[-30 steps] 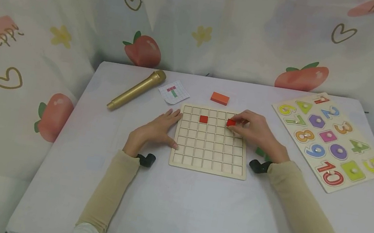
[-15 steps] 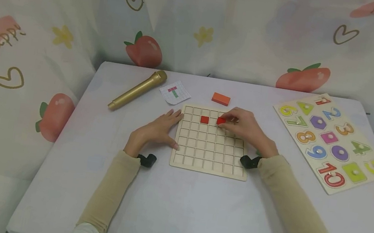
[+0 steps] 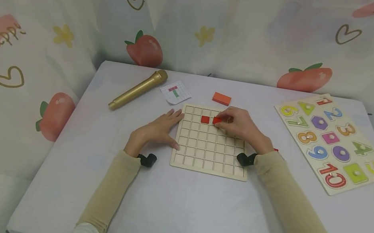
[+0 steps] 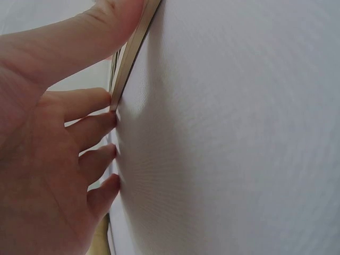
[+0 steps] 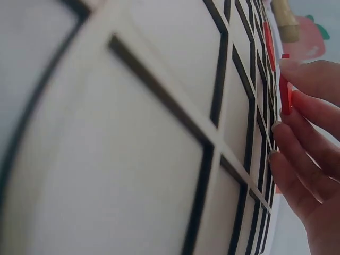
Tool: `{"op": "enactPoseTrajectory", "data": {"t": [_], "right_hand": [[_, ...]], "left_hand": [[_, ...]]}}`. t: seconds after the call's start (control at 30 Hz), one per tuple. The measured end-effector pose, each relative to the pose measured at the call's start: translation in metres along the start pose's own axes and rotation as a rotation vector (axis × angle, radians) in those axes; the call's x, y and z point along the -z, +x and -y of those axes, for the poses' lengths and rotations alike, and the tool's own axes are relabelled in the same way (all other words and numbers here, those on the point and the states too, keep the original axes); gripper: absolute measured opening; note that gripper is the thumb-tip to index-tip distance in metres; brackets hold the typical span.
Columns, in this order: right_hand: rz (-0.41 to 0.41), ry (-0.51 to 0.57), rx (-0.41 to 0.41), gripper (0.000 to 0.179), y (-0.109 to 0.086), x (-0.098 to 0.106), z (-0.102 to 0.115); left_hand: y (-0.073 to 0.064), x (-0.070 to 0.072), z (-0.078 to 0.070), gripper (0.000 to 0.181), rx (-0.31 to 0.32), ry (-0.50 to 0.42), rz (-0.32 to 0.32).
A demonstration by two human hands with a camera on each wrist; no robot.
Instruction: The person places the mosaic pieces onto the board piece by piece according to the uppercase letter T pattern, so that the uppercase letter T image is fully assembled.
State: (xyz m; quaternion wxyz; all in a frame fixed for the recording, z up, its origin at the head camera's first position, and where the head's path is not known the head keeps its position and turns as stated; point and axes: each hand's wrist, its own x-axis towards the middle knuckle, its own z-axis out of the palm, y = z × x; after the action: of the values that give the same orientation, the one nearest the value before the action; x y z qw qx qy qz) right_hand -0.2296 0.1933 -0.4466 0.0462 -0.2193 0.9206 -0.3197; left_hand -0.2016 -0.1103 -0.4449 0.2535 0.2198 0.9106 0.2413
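Observation:
A wooden grid board (image 3: 207, 172) lies on the table, one red square tile (image 3: 205, 119) sitting in a cell of its second row. My right hand (image 3: 241, 124) pinches another red tile (image 3: 217, 120) between thumb and fingertips, close over the board just right of the first. In the right wrist view the pinched tile (image 5: 285, 87) stands on edge near the grid surface. With fingers spread and fairly straight, my left hand (image 3: 156, 130) rests at the board's left edge. Its thumb (image 4: 114, 18) touches the board's side in the left wrist view.
Behind the board lie a gold microphone (image 3: 138, 90), a paper card with a coloured grid pattern (image 3: 175, 92) and an orange block (image 3: 222, 98). A number-and-shape puzzle board (image 3: 330, 137) occupies the right. Something small and red (image 3: 276, 150) peeks out beside the right wrist.
My right hand has carried the pinched red tile leftward over the board, from near the right side to beside the tile lying there. The left hand stays at the board's edge.

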Motion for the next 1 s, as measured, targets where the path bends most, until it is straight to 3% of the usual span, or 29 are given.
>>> {"op": "enactPoseTrajectory", "data": {"t": [0.6, 1.0], "right_hand": [[0.055, -0.029, 0.014, 0.025, 0.012, -0.004, 0.003], [0.042, -0.042, 0.019, 0.024, 0.010, -0.005, 0.005]], "left_hand": [[0.002, 0.000, 0.003, 0.119, -0.003, 0.003, 0.003], [0.000, 0.001, 0.000, 0.119, -0.013, 0.006, 0.001]]}}
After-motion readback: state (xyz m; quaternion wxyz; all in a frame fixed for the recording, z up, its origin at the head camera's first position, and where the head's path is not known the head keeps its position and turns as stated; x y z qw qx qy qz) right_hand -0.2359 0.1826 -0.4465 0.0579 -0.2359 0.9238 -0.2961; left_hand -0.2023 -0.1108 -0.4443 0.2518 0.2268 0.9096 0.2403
